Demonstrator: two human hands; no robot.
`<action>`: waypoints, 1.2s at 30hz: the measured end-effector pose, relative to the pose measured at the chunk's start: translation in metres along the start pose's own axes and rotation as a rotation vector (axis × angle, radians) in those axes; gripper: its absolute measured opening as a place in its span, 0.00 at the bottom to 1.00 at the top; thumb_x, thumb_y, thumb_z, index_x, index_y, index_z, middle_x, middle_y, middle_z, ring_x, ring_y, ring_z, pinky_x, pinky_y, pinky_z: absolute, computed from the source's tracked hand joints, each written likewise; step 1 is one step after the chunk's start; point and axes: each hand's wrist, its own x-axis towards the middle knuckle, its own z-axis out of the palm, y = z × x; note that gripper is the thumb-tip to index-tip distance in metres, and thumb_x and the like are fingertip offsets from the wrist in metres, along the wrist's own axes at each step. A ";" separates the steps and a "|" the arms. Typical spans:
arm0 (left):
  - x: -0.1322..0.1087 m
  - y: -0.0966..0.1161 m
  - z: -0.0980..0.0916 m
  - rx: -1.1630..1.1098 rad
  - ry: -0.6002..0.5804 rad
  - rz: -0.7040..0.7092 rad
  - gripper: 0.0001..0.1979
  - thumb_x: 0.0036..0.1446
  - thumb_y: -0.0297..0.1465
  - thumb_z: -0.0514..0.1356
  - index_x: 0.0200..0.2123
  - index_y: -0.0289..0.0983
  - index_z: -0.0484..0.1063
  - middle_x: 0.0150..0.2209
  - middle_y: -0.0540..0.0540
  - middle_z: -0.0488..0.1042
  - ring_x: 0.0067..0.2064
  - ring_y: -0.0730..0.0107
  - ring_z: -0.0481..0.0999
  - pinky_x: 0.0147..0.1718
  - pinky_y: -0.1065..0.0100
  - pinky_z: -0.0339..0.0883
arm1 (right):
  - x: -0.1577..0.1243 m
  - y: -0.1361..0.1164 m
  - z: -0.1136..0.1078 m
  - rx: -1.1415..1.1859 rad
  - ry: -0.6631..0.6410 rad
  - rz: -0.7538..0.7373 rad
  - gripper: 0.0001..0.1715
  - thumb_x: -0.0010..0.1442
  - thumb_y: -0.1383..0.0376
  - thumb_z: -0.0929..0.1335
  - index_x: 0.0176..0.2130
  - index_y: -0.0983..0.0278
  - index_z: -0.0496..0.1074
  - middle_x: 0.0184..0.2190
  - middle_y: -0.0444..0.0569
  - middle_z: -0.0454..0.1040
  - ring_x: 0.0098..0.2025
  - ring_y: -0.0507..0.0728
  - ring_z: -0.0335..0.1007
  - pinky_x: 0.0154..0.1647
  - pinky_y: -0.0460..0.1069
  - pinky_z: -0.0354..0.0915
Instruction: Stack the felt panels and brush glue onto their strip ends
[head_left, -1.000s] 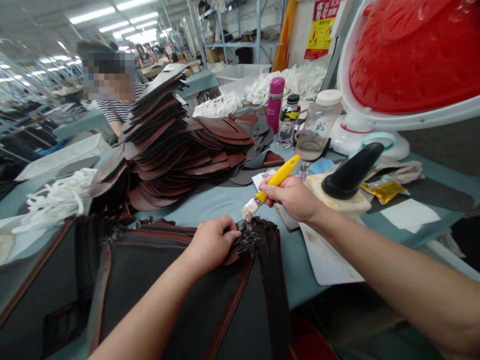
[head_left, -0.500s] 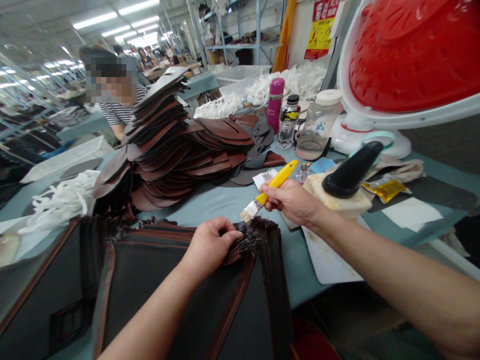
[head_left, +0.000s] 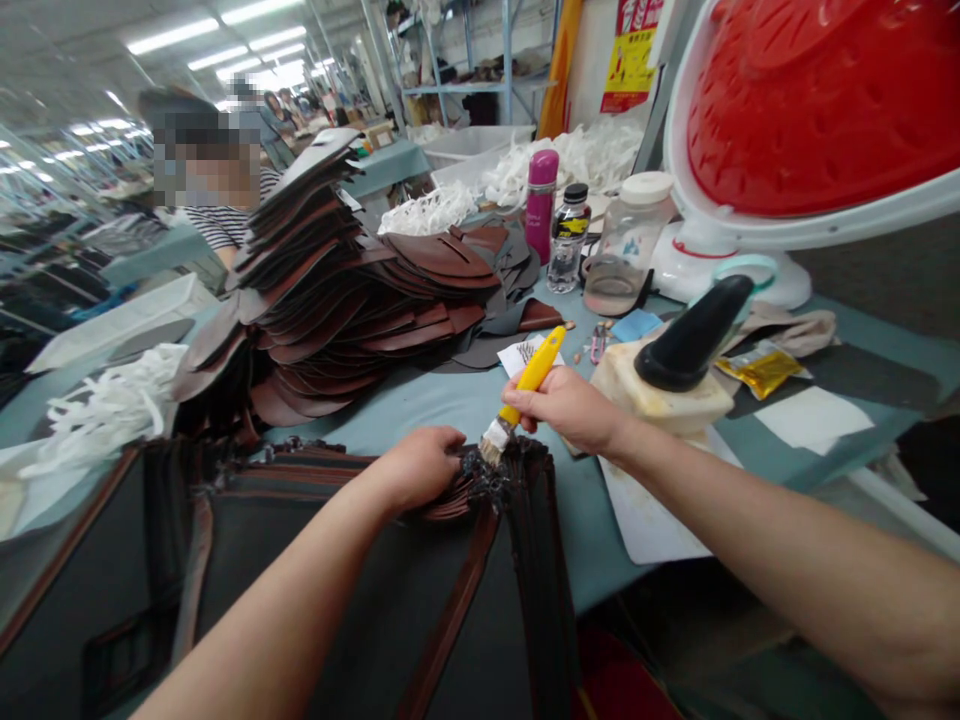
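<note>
From my seat at the far end of this head camera, the biggest thing in view is the long blue-grey counter (head_left: pixel 420 400) running across the frame. A large red-and-white plastic fan (head_left: pixel 817 110) fills the 1 o'clock corner, and a tall pile of brown leather pieces (head_left: pixel 337 300) rises at 11 o'clock. Beyond the pile, at 11 o'clock, a co-worker in a striped shirt (head_left: pixel 225 225) sits at the next counter.

At 6 o'clock lie the stacked dark leather panels (head_left: pixel 390 610) with brown edging, their layered corner rough with dark residue. My left hand (head_left: pixel 420 470) is closed over that corner, gripping the layered edge. My right hand (head_left: pixel 562 405) is closed around a yellow-handled brush (head_left: pixel 532 375), whose pale bristles (head_left: pixel 493 440) touch the same corner.

At 3 o'clock a black cone-shaped form (head_left: pixel 694 345) stands on a cream block (head_left: pixel 660 395), just beside my right hand. Around 1 o'clock stand a plastic jar (head_left: pixel 622 245), a small bottle (head_left: pixel 566 240) and a pink flask (head_left: pixel 541 190). A gold sachet (head_left: pixel 761 372) lies at 3 o'clock.
</note>
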 end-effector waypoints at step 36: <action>-0.009 -0.012 0.008 -0.408 0.005 0.015 0.12 0.43 0.38 0.60 0.23 0.35 0.67 0.17 0.55 0.64 0.19 0.78 0.59 0.19 0.75 0.52 | -0.007 -0.009 -0.002 0.234 0.042 0.009 0.11 0.47 0.62 0.70 0.26 0.68 0.68 0.17 0.42 0.66 0.17 0.47 0.59 0.16 0.42 0.55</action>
